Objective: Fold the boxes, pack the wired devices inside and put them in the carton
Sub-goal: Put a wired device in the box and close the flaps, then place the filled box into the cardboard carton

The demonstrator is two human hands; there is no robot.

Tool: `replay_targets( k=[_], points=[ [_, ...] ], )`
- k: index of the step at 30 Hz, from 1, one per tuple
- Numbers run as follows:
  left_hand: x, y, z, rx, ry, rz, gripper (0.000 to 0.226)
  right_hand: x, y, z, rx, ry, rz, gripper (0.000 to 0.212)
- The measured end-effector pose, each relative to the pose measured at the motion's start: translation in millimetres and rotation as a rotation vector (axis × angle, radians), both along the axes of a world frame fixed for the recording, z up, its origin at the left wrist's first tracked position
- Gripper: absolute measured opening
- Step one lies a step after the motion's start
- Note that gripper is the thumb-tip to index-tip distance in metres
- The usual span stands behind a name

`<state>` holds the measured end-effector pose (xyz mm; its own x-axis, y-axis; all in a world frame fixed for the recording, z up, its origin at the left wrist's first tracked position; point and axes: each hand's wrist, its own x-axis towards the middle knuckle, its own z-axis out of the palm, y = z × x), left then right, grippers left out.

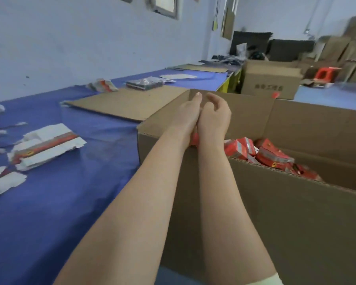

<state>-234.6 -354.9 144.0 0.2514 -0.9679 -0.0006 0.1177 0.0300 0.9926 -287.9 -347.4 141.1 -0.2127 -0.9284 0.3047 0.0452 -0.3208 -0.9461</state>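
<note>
Boxes [271, 155] are small, red and glossy with a silvery patch, heaped loose in the open brown carton [275, 212] just beside the blue table [70, 202]. Their print is too blurry to read. The left hand [185, 114] and right hand [214, 114] are pressed side by side over the carton's far corner, left fingers straight, right ones loosely curled. A red sliver shows between the wrists, can't tell if it's held. Flat box blanks [47, 145] on the table are white with a red stripe and a tiny yellow mark. The second carton [269, 79] farther back has dark characters, unreadable.
</note>
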Motion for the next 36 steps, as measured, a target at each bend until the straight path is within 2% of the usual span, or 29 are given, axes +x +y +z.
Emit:
replay_targets(
  k=[4,6,9,13,16,18,22,23,26,27,29,31,32,34,36],
  points=[
    [78.1,40.0,-4.9,-0.117,-0.028,0.381,0.026,78.1,26.3,-12.4,-0.021,-0.024,0.287,0.020],
    [128.0,72.8,-13.7,-0.105,-0.071,0.589,0.017,123.9,46.1,-28.1,0.010,-0.001,0.444,0.018],
    [212.3,134.9,-41.1,-0.018,-0.128,0.926,0.020,201.7,88.5,-57.8,0.082,0.197,0.698,0.019],
    [297.9,222.4,-85.4,0.252,-0.207,1.258,0.044,287.6,153.6,-94.5,0.054,0.544,0.981,0.033],
    [331.9,263.6,-109.7,0.409,-0.215,1.316,0.049,326.7,181.4,-110.9,0.058,0.670,1.006,0.040],
    [343.7,275.1,-119.6,0.421,-0.101,1.292,0.046,344.6,187.5,-117.5,0.118,0.700,0.987,0.040],
    [353.7,283.0,-127.3,0.304,0.106,1.303,0.009,367.5,186.5,-127.6,0.072,0.825,0.936,0.032],
    [355.6,283.7,-128.1,0.257,0.152,1.318,0.007,370.1,186.0,-128.9,0.039,0.867,0.922,0.029],
    [361.1,282.8,-131.2,0.202,0.235,1.347,0.032,372.3,184.2,-132.0,-0.030,0.968,0.908,0.026],
    [360.0,282.3,-129.9,0.207,0.205,1.344,0.029,370.8,183.2,-131.4,-0.036,0.985,0.907,0.027],
    [356.2,281.9,-127.0,0.242,0.051,1.308,0.006,367.6,179.3,-128.7,-0.041,1.016,0.880,0.033],
    [351.6,285.0,-122.1,0.267,-0.195,1.310,0.019,362.0,174.6,-122.9,-0.097,1.025,0.805,0.050],
    [349.2,287.2,-118.2,0.263,-0.363,1.307,0.022,359.2,174.3,-117.8,-0.167,0.958,0.792,0.061],
    [345.2,294.4,-105.0,0.219,-0.746,1.262,0.012,357.2,179.0,-104.4,-0.340,0.664,0.878,0.074],
    [346.7,305.8,-89.7,0.158,-0.986,1.172,0.016,361.1,188.0,-90.3,-0.458,0.456,0.981,0.073]
  ],
)
